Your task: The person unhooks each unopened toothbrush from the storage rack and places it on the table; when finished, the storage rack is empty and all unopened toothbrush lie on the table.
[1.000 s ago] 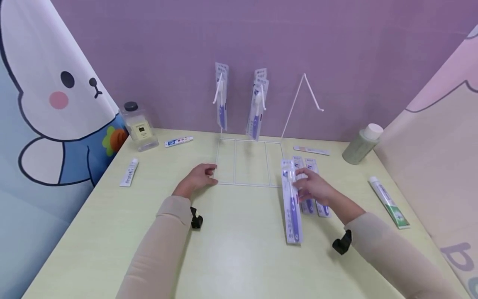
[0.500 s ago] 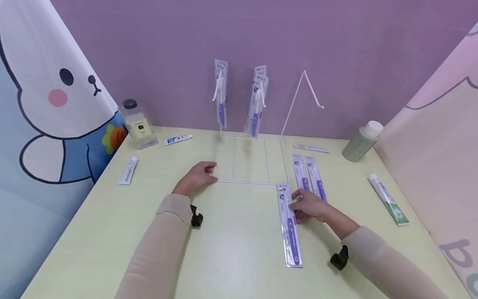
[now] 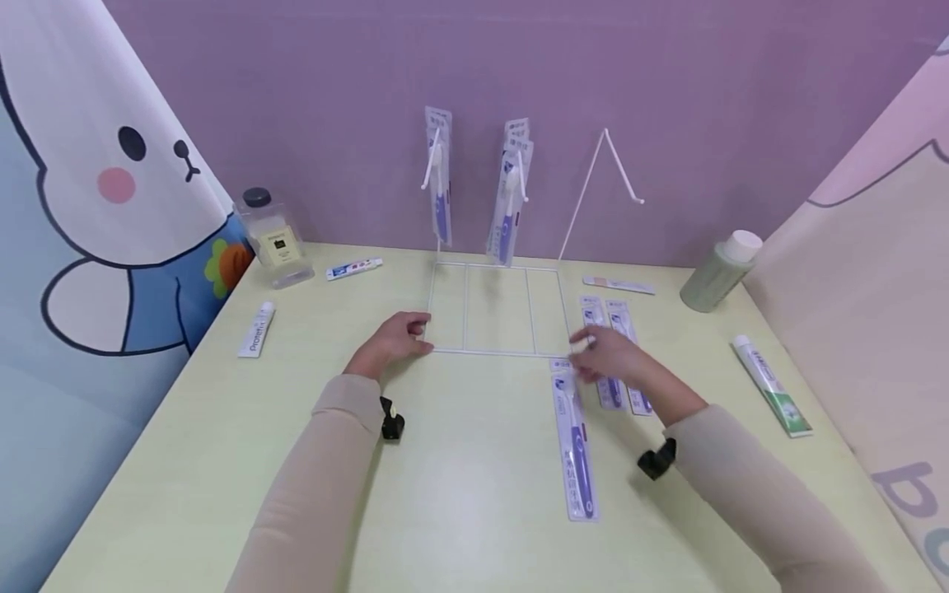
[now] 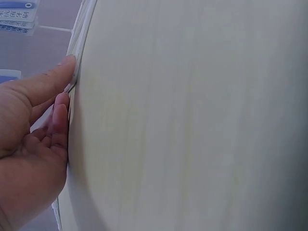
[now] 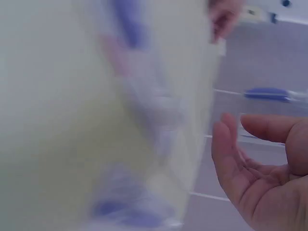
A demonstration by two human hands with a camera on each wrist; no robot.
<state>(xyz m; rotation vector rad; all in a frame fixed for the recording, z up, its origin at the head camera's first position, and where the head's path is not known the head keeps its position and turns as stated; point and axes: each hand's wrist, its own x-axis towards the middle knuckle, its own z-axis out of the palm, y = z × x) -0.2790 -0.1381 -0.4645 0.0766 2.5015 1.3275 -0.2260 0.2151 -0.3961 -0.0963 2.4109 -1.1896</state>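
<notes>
My left hand (image 3: 393, 338) pinches the front left corner of a white wire display rack (image 3: 497, 353); in the left wrist view its thumb (image 4: 60, 74) lies on the wire. Over by the front right corner hovers my right hand (image 3: 608, 356), fingers loosely bent, thumb and fingertips apart with nothing between them. Just below it a packaged purple toothbrush (image 3: 578, 457) lies flat on the table, its top end close to that corner. Two more packaged toothbrushes lie side by side, partly hidden under the right hand. Packaged toothbrushes hang on the left hook (image 3: 427, 175) and middle hook (image 3: 524, 185).
The right hook (image 3: 623, 165) holds nothing. At the left are a clear bottle (image 3: 278, 243), a small toothpaste tube (image 3: 354, 269) and a white tube (image 3: 257, 329). A flat sachet (image 3: 618, 285), a green bottle (image 3: 715, 280) and a green-and-white toothpaste tube (image 3: 773, 387) lie or stand at the right.
My right hand has laid the packaged toothbrush down in front of the rack, let go, and moved up to the rack's front right corner. The left hand has stayed at the left corner.
</notes>
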